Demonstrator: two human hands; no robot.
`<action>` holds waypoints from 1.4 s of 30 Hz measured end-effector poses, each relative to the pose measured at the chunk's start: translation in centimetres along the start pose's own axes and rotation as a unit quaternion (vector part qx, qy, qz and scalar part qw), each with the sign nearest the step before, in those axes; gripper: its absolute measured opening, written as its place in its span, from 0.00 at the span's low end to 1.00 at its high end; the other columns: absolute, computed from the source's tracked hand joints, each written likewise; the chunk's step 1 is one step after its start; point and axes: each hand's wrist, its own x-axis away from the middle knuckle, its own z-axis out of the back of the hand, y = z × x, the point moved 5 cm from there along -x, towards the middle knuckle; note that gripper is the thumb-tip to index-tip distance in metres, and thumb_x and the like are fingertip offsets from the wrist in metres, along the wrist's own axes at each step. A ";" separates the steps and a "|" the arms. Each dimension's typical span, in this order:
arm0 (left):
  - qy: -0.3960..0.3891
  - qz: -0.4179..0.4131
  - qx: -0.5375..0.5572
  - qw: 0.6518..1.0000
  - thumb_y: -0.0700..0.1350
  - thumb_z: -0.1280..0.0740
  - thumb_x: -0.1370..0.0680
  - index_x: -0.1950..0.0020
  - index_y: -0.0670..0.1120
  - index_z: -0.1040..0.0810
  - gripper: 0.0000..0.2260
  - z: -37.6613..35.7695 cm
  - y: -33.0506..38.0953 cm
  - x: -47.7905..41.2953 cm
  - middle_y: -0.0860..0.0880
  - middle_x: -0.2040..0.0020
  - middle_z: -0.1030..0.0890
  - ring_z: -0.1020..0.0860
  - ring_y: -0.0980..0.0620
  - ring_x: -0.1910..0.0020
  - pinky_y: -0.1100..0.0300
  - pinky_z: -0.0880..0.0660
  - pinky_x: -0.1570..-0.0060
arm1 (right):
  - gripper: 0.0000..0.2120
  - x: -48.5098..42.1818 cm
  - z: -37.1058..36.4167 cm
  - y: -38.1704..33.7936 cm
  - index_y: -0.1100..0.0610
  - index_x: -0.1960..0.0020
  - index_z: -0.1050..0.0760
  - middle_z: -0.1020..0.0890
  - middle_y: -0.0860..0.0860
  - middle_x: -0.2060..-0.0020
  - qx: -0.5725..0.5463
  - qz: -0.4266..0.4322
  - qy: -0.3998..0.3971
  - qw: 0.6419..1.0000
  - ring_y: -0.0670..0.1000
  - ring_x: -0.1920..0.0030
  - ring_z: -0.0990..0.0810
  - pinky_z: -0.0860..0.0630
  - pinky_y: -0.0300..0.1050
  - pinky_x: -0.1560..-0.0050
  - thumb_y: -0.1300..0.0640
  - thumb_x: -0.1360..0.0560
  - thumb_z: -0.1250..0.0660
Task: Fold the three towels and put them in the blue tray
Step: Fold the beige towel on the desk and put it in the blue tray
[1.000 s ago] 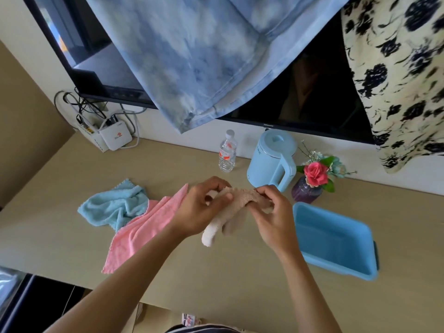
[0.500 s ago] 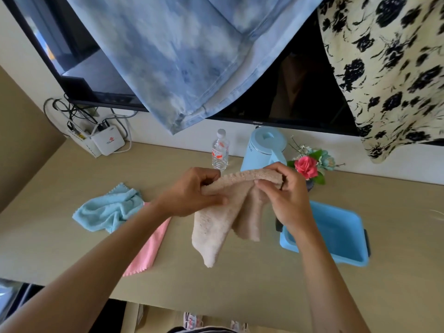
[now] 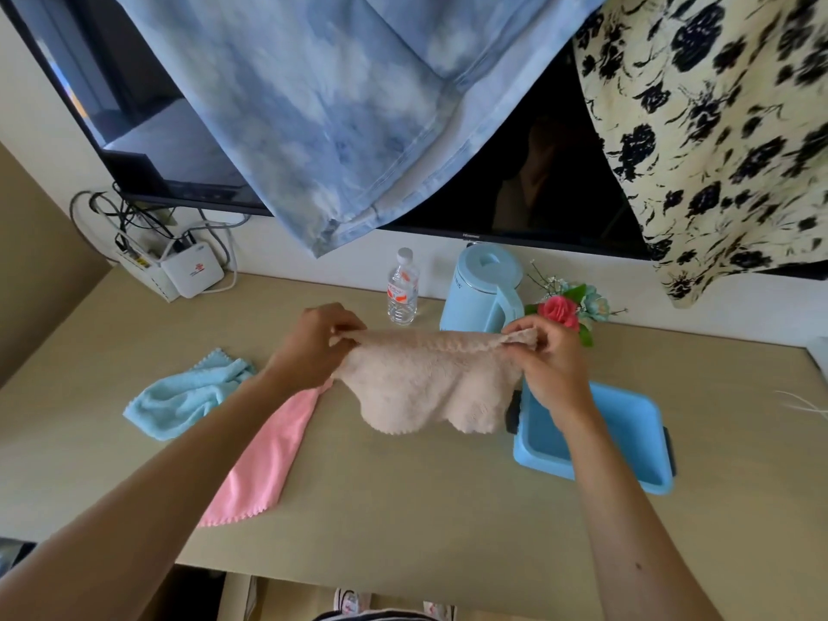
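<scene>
Centre frame, left hand and right hand pinch the beige towel by its top corners, spread above the surface; folding likely follows, blue tray waiting lower right.

You hold the held towel over the middle of the table, your left hand pinching its top left corner and your right hand its top right. On the table to your left lies the crumpled towel. The flat towel lies just right of it, partly under your left forearm. The tray sits on the table to the right, below your right forearm. Behind the held towel, along the wall, stand the water bottle, then the kettle to its right, then the flowers. The router sits in the far left corner. The television hangs on the wall above the table's far edge, with two cloths draped in front of it.
</scene>
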 end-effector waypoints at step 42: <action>-0.162 0.214 0.025 0.963 0.44 0.30 0.25 0.60 0.47 0.17 0.06 -17.6 -13.8 12.6 0.52 0.64 0.15 0.19 0.50 0.66 0.52 0.22 0.64 | 0.20 14.3 -9.0 24.8 0.66 0.62 0.30 0.32 0.51 0.73 0.101 -0.313 -0.105 0.938 0.48 0.71 0.34 0.38 0.40 0.69 0.52 0.19 0.36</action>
